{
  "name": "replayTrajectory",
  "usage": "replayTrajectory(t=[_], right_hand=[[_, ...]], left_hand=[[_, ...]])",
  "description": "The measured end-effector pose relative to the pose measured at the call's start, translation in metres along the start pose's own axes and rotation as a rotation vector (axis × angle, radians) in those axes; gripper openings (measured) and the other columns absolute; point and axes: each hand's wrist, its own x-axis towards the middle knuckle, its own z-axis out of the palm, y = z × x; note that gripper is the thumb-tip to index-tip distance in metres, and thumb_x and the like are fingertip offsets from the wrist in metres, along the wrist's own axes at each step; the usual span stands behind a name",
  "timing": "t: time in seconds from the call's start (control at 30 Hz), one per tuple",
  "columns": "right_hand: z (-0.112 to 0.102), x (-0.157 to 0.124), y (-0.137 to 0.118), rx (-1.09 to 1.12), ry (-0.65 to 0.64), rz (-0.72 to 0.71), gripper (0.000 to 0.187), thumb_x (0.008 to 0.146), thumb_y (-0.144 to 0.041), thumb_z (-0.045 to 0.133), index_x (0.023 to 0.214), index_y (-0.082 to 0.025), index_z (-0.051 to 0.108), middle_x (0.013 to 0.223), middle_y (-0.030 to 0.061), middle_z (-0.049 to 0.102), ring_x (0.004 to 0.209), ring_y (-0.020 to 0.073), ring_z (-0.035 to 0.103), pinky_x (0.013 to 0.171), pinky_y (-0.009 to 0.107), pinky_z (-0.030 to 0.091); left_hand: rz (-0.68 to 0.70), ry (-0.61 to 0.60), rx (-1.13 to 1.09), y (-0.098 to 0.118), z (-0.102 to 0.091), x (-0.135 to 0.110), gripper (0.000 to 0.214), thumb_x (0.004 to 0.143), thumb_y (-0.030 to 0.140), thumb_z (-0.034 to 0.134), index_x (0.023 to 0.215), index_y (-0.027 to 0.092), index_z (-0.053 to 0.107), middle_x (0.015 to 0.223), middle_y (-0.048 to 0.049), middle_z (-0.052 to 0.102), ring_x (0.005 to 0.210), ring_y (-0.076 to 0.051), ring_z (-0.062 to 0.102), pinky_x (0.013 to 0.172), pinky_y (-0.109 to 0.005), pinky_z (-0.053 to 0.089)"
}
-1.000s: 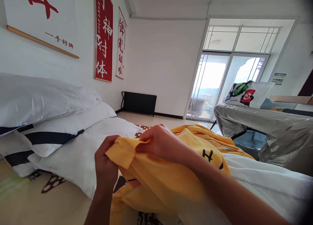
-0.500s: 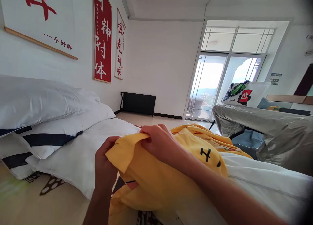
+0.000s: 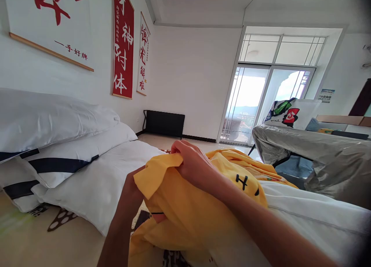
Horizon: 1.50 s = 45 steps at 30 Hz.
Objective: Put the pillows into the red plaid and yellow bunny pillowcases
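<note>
A yellow printed fabric cover (image 3: 185, 205) with black markings is bunched up in front of me; its exact kind is not clear. My left hand (image 3: 134, 191) is closed on its folded left edge, with most of the fingertips behind the cloth. Higher up and to the right, my right hand (image 3: 193, 164) pinches the same edge between thumb and fingers. A short flap of fabric hangs down between the two hands. White bedding (image 3: 313, 216) lies against the cover on the right, partly under my right forearm.
White pillows (image 3: 78, 143) with dark bands are stacked at the left. A patterned mat (image 3: 62, 219) shows on the floor. To the right stands a plastic-wrapped piece of furniture (image 3: 313, 143) bearing a printed bag (image 3: 290, 113). A black panel (image 3: 164, 124) leans by the far wall.
Both hands have moved slightly to the right with the cover's edge, the right hand also a little upward. Their grip stays the same.
</note>
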Motion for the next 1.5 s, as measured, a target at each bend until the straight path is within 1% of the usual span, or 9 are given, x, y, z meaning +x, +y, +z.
replayTrajectory(t=[0.2, 0.37, 0.53, 0.6, 0.8, 0.93, 1.07, 1.27, 1.5], right_hand=[[0.002, -0.006, -0.023, -0.081, -0.187, -0.070, 0.006, 0.072, -0.013, 0.052, 0.072, -0.017, 0.048, 0.075, 0.0014, 0.057, 0.062, 0.0111, 0.041, 0.058, 0.026, 0.024], [0.002, -0.003, -0.015, -0.038, -0.096, -0.003, 0.009, 0.074, -0.009, 0.047, 0.075, -0.018, 0.045, 0.071, -0.0004, 0.056, 0.060, 0.0108, 0.041, 0.055, 0.024, 0.020], [-0.004, 0.002, 0.005, 0.032, 0.027, 0.011, 0.012, 0.074, -0.012, 0.048, 0.081, -0.020, 0.051, 0.071, -0.0010, 0.059, 0.064, 0.0131, 0.047, 0.061, 0.023, 0.026], [-0.005, 0.002, 0.009, 0.067, 0.066, -0.001, 0.012, 0.075, -0.015, 0.047, 0.084, -0.020, 0.052, 0.072, -0.0013, 0.059, 0.064, 0.0133, 0.047, 0.061, 0.023, 0.028], [-0.005, 0.002, 0.009, 0.131, 0.106, -0.011, 0.010, 0.076, -0.019, 0.045, 0.084, -0.021, 0.051, 0.070, -0.0027, 0.058, 0.062, 0.0124, 0.046, 0.061, 0.022, 0.029], [-0.008, 0.002, 0.013, 0.130, 0.127, -0.037, 0.011, 0.076, -0.019, 0.044, 0.085, -0.021, 0.051, 0.069, -0.0026, 0.058, 0.062, 0.0122, 0.045, 0.060, 0.022, 0.030], [-0.015, 0.003, 0.018, 0.144, 0.158, -0.021, 0.011, 0.077, -0.020, 0.044, 0.084, -0.021, 0.053, 0.067, -0.0032, 0.057, 0.062, 0.0119, 0.045, 0.061, 0.022, 0.031], [-0.019, 0.004, 0.024, 0.185, 0.223, 0.006, 0.010, 0.077, -0.021, 0.043, 0.079, -0.019, 0.053, 0.067, -0.0029, 0.056, 0.061, 0.0109, 0.044, 0.059, 0.021, 0.032], [-0.014, 0.006, 0.030, 0.180, 0.282, -0.001, 0.012, 0.076, -0.022, 0.043, 0.079, -0.019, 0.055, 0.065, -0.0029, 0.056, 0.058, 0.0108, 0.043, 0.057, 0.021, 0.031]], left_hand=[[0.043, 0.091, 0.013, 0.008, 0.017, -0.005, 0.018, 0.068, 0.017, 0.058, 0.084, 0.016, 0.065, 0.065, 0.0025, 0.050, 0.063, -0.011, 0.039, 0.051, -0.019, 0.035], [0.004, 0.181, 0.043, 0.013, 0.018, -0.003, 0.029, 0.069, 0.023, 0.066, 0.098, 0.018, 0.065, 0.077, 0.0010, 0.062, 0.069, -0.013, 0.051, 0.055, -0.020, 0.040], [-0.088, -0.362, 0.126, 0.011, -0.006, 0.003, 0.032, 0.071, 0.036, 0.072, 0.096, 0.016, 0.069, 0.094, -0.0092, 0.069, 0.091, -0.027, 0.062, 0.078, -0.034, 0.050], [-0.052, -0.483, 0.228, 0.009, -0.009, 0.005, 0.030, 0.074, 0.038, 0.070, 0.097, 0.017, 0.070, 0.100, -0.0103, 0.069, 0.098, -0.029, 0.061, 0.086, -0.038, 0.048], [0.073, -0.066, 0.442, -0.006, 0.022, 0.000, 0.029, 0.085, 0.042, 0.056, 0.076, 0.016, 0.065, 0.075, -0.0054, 0.066, 0.076, -0.021, 0.060, 0.068, -0.029, 0.045], [0.116, 0.097, 0.434, -0.014, 0.039, -0.005, 0.039, 0.089, 0.047, 0.049, 0.068, 0.016, 0.060, 0.059, -0.0006, 0.055, 0.060, -0.014, 0.048, 0.056, -0.024, 0.036], [0.100, 0.161, 0.174, -0.019, 0.040, -0.002, 0.033, 0.091, 0.048, 0.049, 0.086, 0.017, 0.061, 0.068, 0.0005, 0.057, 0.066, -0.014, 0.050, 0.058, -0.023, 0.038], [0.122, -0.192, -0.095, -0.034, 0.020, 0.019, 0.035, 0.093, 0.044, 0.043, 0.099, 0.016, 0.064, 0.095, -0.0083, 0.065, 0.088, -0.021, 0.058, 0.078, -0.030, 0.047], [0.021, -0.375, 0.099, -0.055, 0.021, 0.022, 0.009, 0.072, 0.020, 0.064, 0.079, 0.014, 0.065, 0.082, -0.0042, 0.066, 0.078, -0.019, 0.059, 0.068, -0.026, 0.047]])
